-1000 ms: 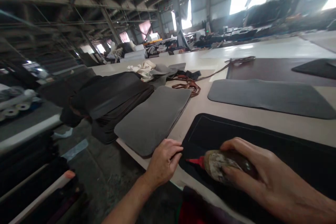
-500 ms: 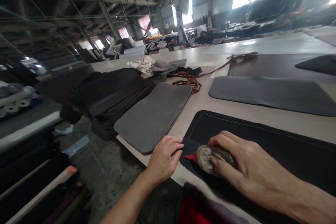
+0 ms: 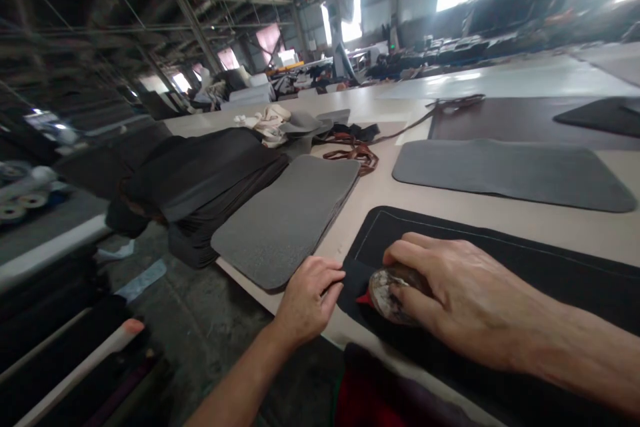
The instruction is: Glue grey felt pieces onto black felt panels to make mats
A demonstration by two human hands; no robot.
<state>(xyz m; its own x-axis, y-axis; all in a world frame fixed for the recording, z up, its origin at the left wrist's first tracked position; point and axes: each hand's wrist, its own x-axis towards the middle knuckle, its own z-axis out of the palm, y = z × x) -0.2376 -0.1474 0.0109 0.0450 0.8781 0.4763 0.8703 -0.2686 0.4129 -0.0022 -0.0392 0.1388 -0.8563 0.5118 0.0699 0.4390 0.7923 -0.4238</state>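
Right hand (image 3: 450,293) clenched round glue bottle (image 3: 390,290); left hand (image 3: 307,300) curled, pinning black mat (image 3: 500,253) edge.

No legible text, labels, brands or nos. anywhere: mats, table, bottle and bkgd. at 12 o'clock carry no readable marks.

A long, pale table (image 3: 425,197) carries everything. A black mat (image 3: 500,267) lies flat at the near edge, at 5 o'clock. A grey mat (image 3: 505,170) lies beyond it, at 2 o'clock. A stack of grey mats (image 3: 287,220) lies at 9 o'clock, beside a pile of black pieces (image 3: 210,177). Brown straps (image 3: 357,153) and whitish cloth (image 3: 265,123) lie at 11 o'clock. A dark brown sheet (image 3: 510,121) lies at 1 o'clock.
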